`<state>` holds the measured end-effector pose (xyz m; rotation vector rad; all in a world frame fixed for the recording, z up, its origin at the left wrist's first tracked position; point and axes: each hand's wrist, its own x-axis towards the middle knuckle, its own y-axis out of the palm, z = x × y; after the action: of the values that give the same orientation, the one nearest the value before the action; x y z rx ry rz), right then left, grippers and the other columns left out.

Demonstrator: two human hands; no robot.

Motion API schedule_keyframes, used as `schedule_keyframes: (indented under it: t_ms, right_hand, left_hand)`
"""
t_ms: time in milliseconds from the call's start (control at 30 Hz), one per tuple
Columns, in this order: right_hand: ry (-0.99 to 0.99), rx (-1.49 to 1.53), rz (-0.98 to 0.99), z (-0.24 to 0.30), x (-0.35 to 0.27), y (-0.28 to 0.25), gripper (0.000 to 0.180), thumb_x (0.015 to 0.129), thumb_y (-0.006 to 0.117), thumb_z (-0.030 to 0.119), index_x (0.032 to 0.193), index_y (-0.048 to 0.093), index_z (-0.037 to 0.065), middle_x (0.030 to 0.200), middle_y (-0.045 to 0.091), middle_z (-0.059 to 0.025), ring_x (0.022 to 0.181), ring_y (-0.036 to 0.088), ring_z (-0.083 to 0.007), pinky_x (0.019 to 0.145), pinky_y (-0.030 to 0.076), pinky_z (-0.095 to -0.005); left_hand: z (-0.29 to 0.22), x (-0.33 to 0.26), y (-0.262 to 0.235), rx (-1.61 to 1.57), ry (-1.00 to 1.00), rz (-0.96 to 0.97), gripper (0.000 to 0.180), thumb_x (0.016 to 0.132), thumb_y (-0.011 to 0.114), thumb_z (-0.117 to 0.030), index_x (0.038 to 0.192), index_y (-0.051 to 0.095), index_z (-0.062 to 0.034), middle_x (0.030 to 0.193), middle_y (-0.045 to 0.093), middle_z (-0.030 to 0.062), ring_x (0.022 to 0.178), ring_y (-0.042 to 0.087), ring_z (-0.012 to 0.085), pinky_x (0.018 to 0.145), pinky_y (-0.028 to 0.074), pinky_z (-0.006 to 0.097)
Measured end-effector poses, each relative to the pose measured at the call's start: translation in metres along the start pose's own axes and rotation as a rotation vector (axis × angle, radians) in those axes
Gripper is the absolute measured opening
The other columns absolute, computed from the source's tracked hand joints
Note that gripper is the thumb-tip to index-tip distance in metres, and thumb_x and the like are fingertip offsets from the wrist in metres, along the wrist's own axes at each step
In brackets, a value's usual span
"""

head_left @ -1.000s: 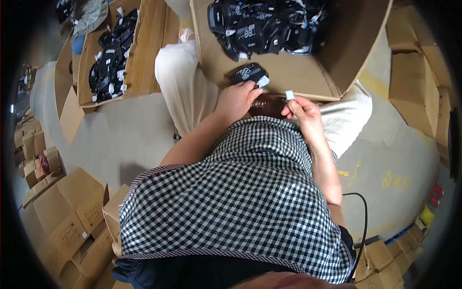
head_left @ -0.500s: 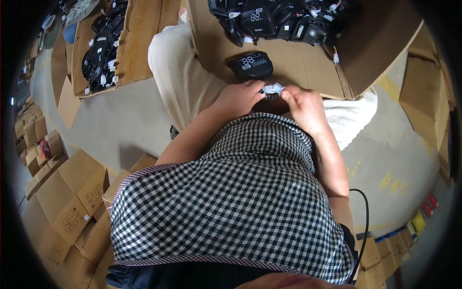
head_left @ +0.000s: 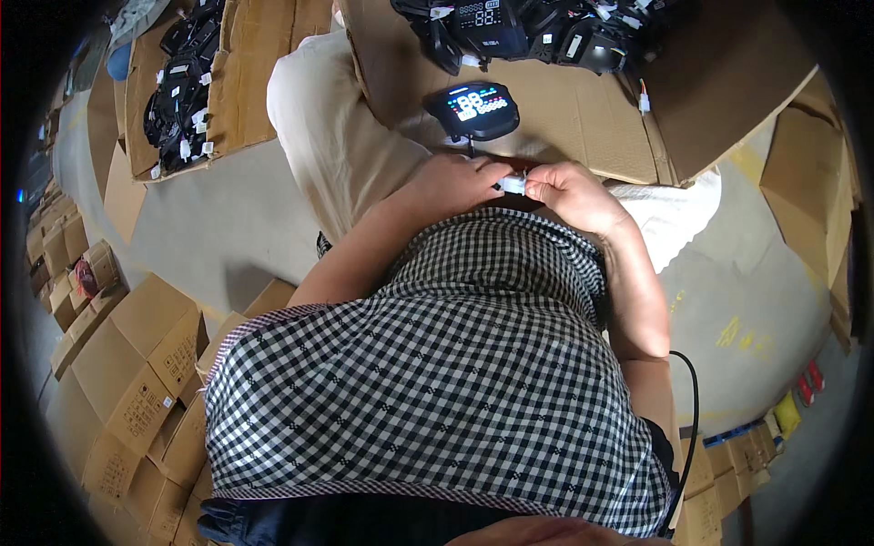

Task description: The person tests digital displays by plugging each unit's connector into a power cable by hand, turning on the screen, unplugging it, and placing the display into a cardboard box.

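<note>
Between my two hands is a white plug connector (head_left: 513, 185), close in front of my checked apron. My left hand (head_left: 460, 182) pinches its left side, fingers closed. From the other side my right hand (head_left: 572, 193) grips it between thumb and forefinger. Just beyond my left hand lies a black display unit (head_left: 476, 111), its screen lit with white digits and small coloured marks. A dark cable runs from the unit down toward my left hand. My fingers partly hide the connector's ends.
Ahead is an opened cardboard box (head_left: 583, 136) with several black display units (head_left: 546, 35) and white-plugged leads. To the left, another box (head_left: 246, 100) holds more black units (head_left: 182, 91). Cardboard cartons (head_left: 137, 391) stand at lower left; a black cable (head_left: 696, 400) hangs by my right side.
The display unit's screen has gone from dim to brightly lit. My hands have drawn together on the connector, its two sides now closer. The view has shifted slightly.
</note>
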<state>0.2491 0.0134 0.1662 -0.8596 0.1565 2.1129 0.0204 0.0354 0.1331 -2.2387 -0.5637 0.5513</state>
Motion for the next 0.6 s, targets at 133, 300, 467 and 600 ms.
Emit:
schedule_keyframes:
  t_ms: [133,300,467,600]
  right_hand:
    - [-0.066,-0.094,-0.042,-0.002,0.0,0.011,0.012,0.089,0.056,0.009,0.087,0.062,0.0,0.071,0.061,-0.0063,0.068,0.054,-0.0139,0.067,0.045,-0.0274]
    - [-0.065,-0.04,-0.125,-0.012,-0.005,-0.003,0.013,0.091,0.057,0.012,0.087,0.065,0.002,0.071,0.06,-0.0032,0.069,0.055,-0.0112,0.065,0.045,-0.0267]
    - [0.236,-0.58,-0.907,-0.039,0.02,-0.095,0.034,0.093,0.049,0.034,0.101,0.065,0.006,0.106,0.062,-0.0193,0.094,0.061,-0.0359,0.081,0.048,-0.0438]
    - [0.651,-0.726,-0.881,-0.092,0.061,-0.116,0.035,0.088,0.053,0.035,0.112,0.066,0.013,0.131,0.049,-0.0106,0.119,0.046,-0.0336,0.097,0.041,-0.0438]
  left_hand:
    - [0.008,-0.002,0.015,0.028,0.132,-0.139,0.027,0.083,0.061,-0.033,0.096,0.055,-0.011,0.078,0.064,0.0091,0.072,0.065,0.029,0.06,0.05,0.041]
    - [-0.001,0.001,0.001,-0.081,0.114,-0.15,0.022,0.082,0.062,-0.03,0.09,0.057,-0.0098,0.079,0.065,0.0095,0.073,0.064,0.0293,0.062,0.049,0.041]
    - [-0.01,0.006,-0.017,-0.339,-0.151,-0.252,0.015,0.084,0.061,-0.025,0.086,0.063,-0.0101,0.081,0.064,0.011,0.073,0.062,0.0314,0.062,0.048,0.041]
    - [-0.02,0.016,-0.02,-0.256,-0.158,-0.439,0.013,0.084,0.062,-0.023,0.084,0.063,-0.0099,0.079,0.064,0.0104,0.07,0.062,0.0309,0.06,0.048,0.04]
